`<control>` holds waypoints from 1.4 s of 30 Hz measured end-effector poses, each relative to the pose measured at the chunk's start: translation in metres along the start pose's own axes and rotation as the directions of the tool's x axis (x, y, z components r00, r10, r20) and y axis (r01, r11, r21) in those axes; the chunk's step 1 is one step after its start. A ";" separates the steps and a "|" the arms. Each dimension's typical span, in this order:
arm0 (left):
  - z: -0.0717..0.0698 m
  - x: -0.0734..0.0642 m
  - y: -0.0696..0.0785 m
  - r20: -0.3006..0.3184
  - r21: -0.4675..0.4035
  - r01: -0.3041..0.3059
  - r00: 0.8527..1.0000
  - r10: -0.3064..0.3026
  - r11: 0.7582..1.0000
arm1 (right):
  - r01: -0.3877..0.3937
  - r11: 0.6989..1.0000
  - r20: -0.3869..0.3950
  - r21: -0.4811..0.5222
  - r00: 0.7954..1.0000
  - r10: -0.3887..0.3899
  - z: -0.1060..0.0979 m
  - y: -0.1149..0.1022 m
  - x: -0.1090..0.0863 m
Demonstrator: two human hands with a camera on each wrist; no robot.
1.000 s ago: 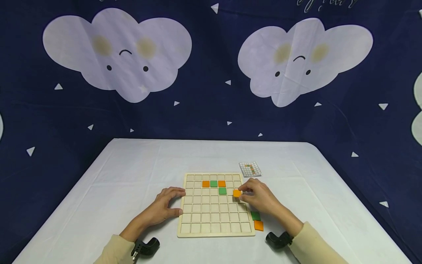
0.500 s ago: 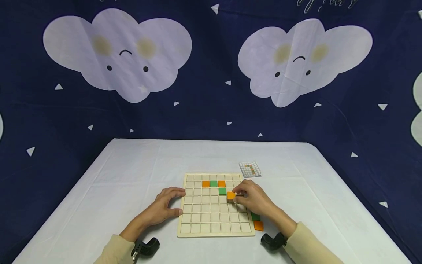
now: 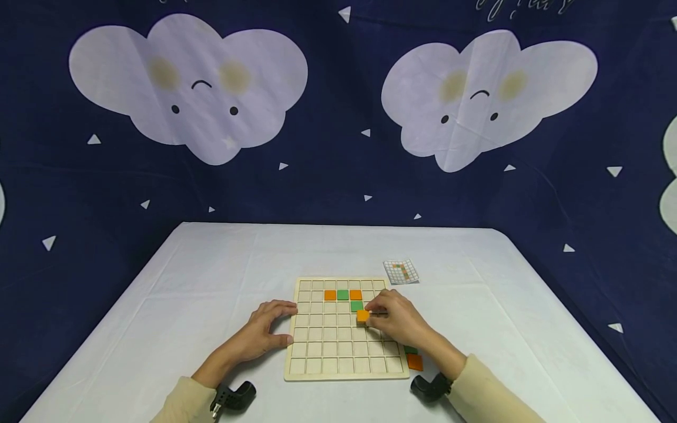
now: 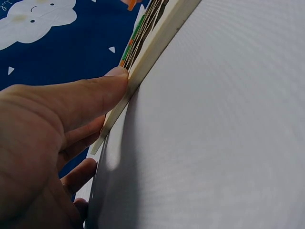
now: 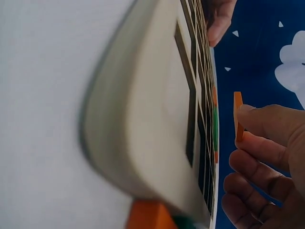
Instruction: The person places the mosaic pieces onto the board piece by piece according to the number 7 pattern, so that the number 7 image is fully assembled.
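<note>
Between the thumb and fingers of the right hand [image 3: 395,318], an orange tile [image 3: 362,317] is pinched, raised above the gridded board [image 3: 346,377]. Just beyond those fingers, a green tile [image 3: 357,306] lies in the grid; farther beyond, a patterned card [image 3: 401,272] rests on the table [image 3: 222,258]. Relaxed, the left hand's [image 3: 260,333] fingers touch the board's left edge.

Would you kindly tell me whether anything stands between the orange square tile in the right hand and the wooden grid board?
Nothing visible does: the right wrist view shows a gap between the orange square tile, pinched by the right hand, and the wooden grid board. The nearest green square tile appears just beyond.
</note>
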State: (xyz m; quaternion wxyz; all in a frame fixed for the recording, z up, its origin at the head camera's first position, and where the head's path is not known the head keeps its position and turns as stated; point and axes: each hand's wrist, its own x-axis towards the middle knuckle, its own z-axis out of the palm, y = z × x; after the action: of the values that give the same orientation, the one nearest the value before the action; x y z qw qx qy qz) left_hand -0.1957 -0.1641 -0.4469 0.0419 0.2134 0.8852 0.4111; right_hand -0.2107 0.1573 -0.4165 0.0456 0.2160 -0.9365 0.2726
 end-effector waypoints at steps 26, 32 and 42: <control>0.002 0.001 -0.001 -0.008 -0.005 0.009 1.000 -0.009 1.000 | 0.056 0.996 0.021 -0.064 0.998 -0.055 0.009 -0.001 0.007; 0.001 0.001 -0.002 -0.008 0.004 -0.007 1.000 0.007 1.000 | 0.068 0.995 0.017 -0.069 0.998 -0.067 0.011 -0.001 0.008; 0.001 0.001 -0.002 -0.006 0.004 -0.014 1.000 0.014 1.000 | 0.071 0.995 0.033 -0.068 0.997 -0.069 0.011 -0.003 0.009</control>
State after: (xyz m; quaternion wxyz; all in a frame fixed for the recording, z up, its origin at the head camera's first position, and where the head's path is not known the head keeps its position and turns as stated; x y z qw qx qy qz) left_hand -0.1967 -0.1643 -0.4491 0.0358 0.2185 0.8847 0.4101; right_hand -0.2169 0.1452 -0.4227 0.0482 0.2512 -0.9378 0.2348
